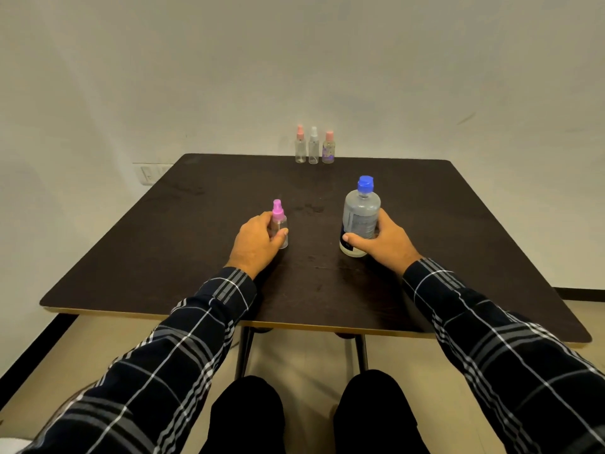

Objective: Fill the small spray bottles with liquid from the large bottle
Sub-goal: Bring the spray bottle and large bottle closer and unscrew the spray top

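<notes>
Worktop edges: the dark worktop [458, 244] has rounded corners and a pale rim along its near edge. Its far edge lies close to the wall.
Open room: a wide stretch of dark surface separates the two held bottles from the far row. More of it spreads out to the left and right of both hands.
Left grip: the left hand [257, 240] is curled round the small spray bottle [281, 224], which stands upright near the worktop's middle.
Right grip: the right hand [384, 242] is clamped on the large bottle [360, 214], thumb across its lower front. The bottle stands upright to the right of the small one, well apart from it.
Hidden: the right hand's fingers pass behind the large bottle. The left palm covers part of the small bottle, so its fill level cannot be told. The large bottle's label is too small to read.
Far row: three spray bottles [313, 147] stand side by side at the far edge.
Look: the small spray bottle is clear with a pink spray top. The large bottle is clear with a blue cap.
</notes>
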Demonstrator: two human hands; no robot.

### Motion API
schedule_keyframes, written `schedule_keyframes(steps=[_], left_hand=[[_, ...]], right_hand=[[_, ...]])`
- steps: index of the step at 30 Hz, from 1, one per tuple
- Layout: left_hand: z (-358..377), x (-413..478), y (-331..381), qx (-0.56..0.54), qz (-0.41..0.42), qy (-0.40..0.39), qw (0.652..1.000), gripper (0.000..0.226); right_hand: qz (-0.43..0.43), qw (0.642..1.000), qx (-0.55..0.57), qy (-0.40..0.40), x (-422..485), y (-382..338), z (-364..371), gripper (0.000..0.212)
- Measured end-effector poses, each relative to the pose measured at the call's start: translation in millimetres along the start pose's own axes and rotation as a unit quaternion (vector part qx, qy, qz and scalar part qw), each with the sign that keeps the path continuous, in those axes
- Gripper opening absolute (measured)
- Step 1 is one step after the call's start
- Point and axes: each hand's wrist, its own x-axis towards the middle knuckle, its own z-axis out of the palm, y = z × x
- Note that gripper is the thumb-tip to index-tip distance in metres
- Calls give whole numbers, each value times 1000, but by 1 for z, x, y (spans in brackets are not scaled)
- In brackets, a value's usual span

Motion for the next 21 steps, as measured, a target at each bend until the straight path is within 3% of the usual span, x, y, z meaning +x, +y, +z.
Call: schedule_keyframes(steps=[2,4,7,9,11,15,21], left_hand=[[-2,-2,1,1,-1,-5,1000,37],[-2,-1,1,1,-5,-9,1000,37],[-1,-1,-1,-12,-5,-2,1000,36],[0,-1,-2,-23,-3,1,1000,36],[-1,-1,-3,-37,-6,3,999,36],[-3,0,-6,-71,-13,6,997,36],[1,2,-11,-81,-14,13,997,31]], right_hand=[[6,1000,15,-3,-6,-7,-1,91],[-22,995,30,92,-19,-14,3,94],[-156,943,-8,294,-40,-32,20,51],[-226,937,0,266,-45,-47,39,23],[-215,958,26,188,-37,-58,61,9],[-45,991,102,69,-8,-68,96,28],[-17,989,135,61,26,-82,115,38]])
